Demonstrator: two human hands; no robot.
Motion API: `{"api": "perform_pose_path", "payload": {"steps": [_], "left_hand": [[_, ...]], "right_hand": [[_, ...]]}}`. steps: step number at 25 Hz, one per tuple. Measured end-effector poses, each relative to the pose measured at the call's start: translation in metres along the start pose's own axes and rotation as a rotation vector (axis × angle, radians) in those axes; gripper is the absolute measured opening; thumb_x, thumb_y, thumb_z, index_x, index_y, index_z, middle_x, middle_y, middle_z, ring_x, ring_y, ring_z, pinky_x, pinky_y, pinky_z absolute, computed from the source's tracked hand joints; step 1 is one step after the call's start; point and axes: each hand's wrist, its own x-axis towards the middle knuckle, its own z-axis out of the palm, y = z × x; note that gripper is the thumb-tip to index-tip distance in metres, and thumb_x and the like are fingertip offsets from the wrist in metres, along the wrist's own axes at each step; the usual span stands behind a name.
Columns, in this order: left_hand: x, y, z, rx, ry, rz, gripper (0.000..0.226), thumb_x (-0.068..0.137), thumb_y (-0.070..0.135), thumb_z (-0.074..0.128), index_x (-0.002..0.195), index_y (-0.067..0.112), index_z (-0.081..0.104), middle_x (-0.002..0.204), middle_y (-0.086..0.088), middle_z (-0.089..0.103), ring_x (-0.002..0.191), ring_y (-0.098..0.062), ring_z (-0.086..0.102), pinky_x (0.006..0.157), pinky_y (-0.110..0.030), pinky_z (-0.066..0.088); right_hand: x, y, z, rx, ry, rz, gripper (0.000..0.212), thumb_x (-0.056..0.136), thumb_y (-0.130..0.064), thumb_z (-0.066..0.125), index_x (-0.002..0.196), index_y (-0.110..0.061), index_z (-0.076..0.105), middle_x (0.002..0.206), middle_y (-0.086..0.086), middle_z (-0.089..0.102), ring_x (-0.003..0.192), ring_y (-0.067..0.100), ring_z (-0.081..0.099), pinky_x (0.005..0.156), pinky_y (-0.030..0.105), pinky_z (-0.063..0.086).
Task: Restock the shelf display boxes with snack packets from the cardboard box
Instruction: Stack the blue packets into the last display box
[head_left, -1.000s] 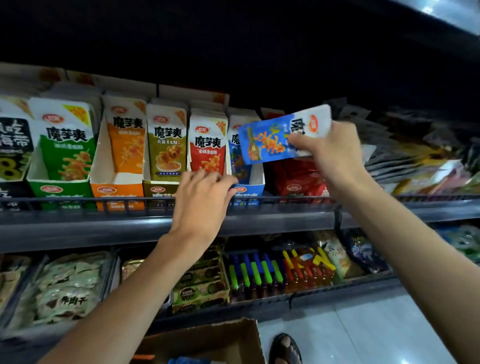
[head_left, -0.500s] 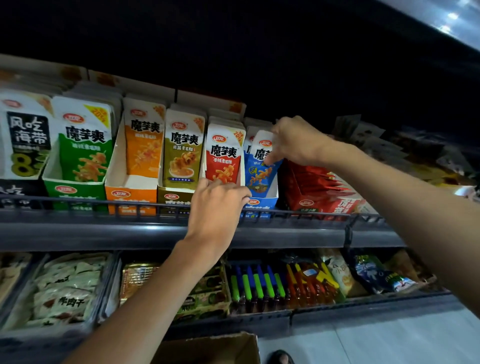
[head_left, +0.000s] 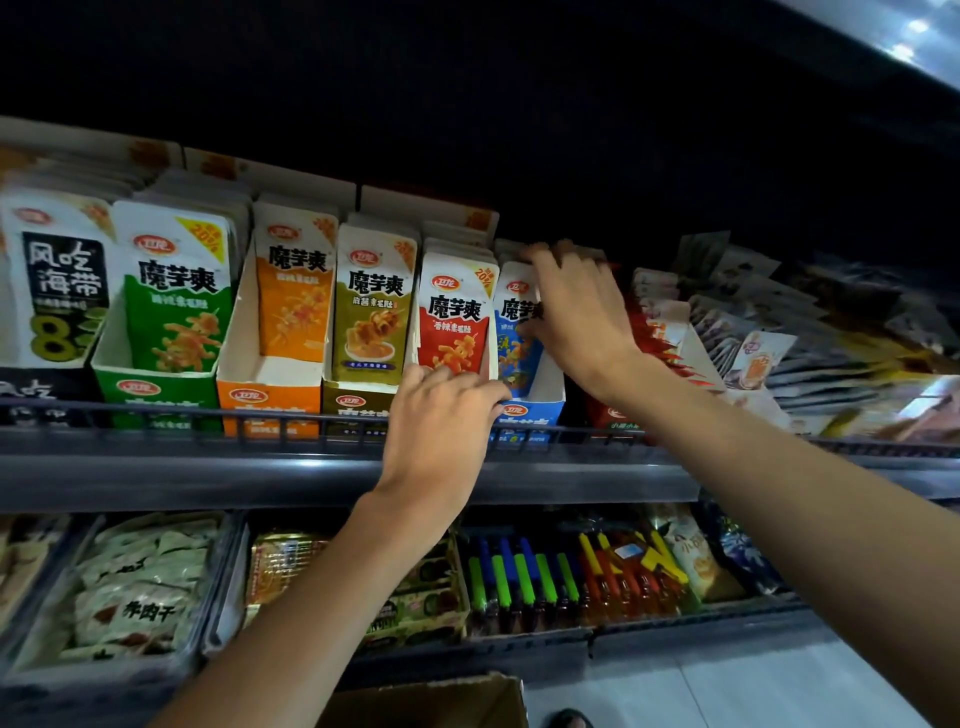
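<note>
The right hand (head_left: 576, 322) grips the blue snack packet (head_left: 514, 338) upright in its blue display box (head_left: 540, 410), fingers curled over the top. The left hand (head_left: 441, 415), fingers loose, touches that box's front at the dark shelf (head_left: 208, 473) rail. A cardboard box (head_left: 431, 701) sits below.

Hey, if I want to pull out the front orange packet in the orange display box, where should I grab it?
Probably pinch its top edge, coming from the front and above. The orange packet stands upright, set back in the orange display box, whose walls flank its lower half; only the top stands free.
</note>
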Motion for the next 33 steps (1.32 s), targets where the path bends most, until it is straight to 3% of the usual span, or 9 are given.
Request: {"api": "perform_pose_path", "payload": {"steps": [5, 9, 16, 25, 29, 33], "left_hand": [[-0.001, -0.001, 0.002, 0.021, -0.001, 0.001, 0.011, 0.089, 0.031, 0.066, 0.098, 0.029, 0.073, 0.087, 0.005, 0.073, 0.082, -0.020, 0.063, 0.078, -0.035, 0.037], [-0.001, -0.001, 0.003, 0.010, 0.008, 0.006, 0.009, 0.087, 0.029, 0.069, 0.094, 0.027, 0.074, 0.085, 0.006, 0.074, 0.080, -0.020, 0.062, 0.075, -0.035, 0.037], [0.000, -0.002, 0.004, 0.016, -0.015, 0.006, 0.007, 0.086, 0.027, 0.071, 0.092, 0.026, 0.074, 0.084, 0.005, 0.074, 0.078, -0.021, 0.062, 0.075, -0.035, 0.038], [-0.005, 0.000, -0.011, 0.012, -0.107, 0.026, 0.041, 0.088, 0.025, 0.067, 0.127, 0.022, 0.059, 0.115, -0.002, 0.063, 0.107, -0.022, 0.057, 0.092, -0.036, 0.042], [-0.015, -0.002, -0.026, 0.003, -0.073, 0.059, 0.041, 0.085, 0.018, 0.070, 0.125, 0.017, 0.060, 0.118, -0.004, 0.059, 0.111, -0.023, 0.052, 0.094, -0.038, 0.044], [-0.037, -0.017, -0.044, 0.014, -0.024, 0.158, 0.031, 0.087, 0.014, 0.064, 0.118, 0.012, 0.062, 0.116, -0.007, 0.060, 0.108, -0.026, 0.053, 0.090, -0.040, 0.045]], "right_hand": [[-0.019, 0.000, 0.017, -0.046, 0.065, -0.012, 0.093, 0.063, -0.029, 0.089, 0.141, -0.010, 0.041, 0.127, 0.016, 0.049, 0.116, 0.033, 0.049, 0.101, 0.041, 0.040], [-0.015, -0.005, 0.021, -0.054, 0.034, -0.012, 0.106, 0.062, -0.035, 0.090, 0.147, -0.008, 0.032, 0.140, 0.016, 0.044, 0.128, 0.034, 0.043, 0.111, 0.043, 0.034], [-0.009, -0.007, 0.022, -0.041, -0.003, 0.001, 0.109, 0.067, -0.034, 0.087, 0.152, -0.011, 0.023, 0.149, 0.013, 0.035, 0.139, 0.031, 0.032, 0.117, 0.042, 0.026], [-0.025, 0.002, 0.013, 0.106, 0.143, 0.019, 0.101, 0.062, -0.014, 0.090, 0.146, -0.010, 0.035, 0.138, 0.013, 0.046, 0.128, 0.030, 0.044, 0.113, 0.041, 0.035], [-0.048, 0.000, -0.004, 0.217, 0.248, 0.019, 0.079, 0.076, -0.009, 0.080, 0.144, -0.009, 0.040, 0.140, 0.013, 0.044, 0.129, 0.027, 0.043, 0.109, 0.037, 0.038], [-0.103, -0.030, -0.017, 0.553, 0.184, -0.040, 0.034, 0.085, -0.001, 0.066, 0.118, -0.009, 0.061, 0.115, 0.007, 0.057, 0.104, 0.018, 0.056, 0.090, 0.027, 0.046]]}}
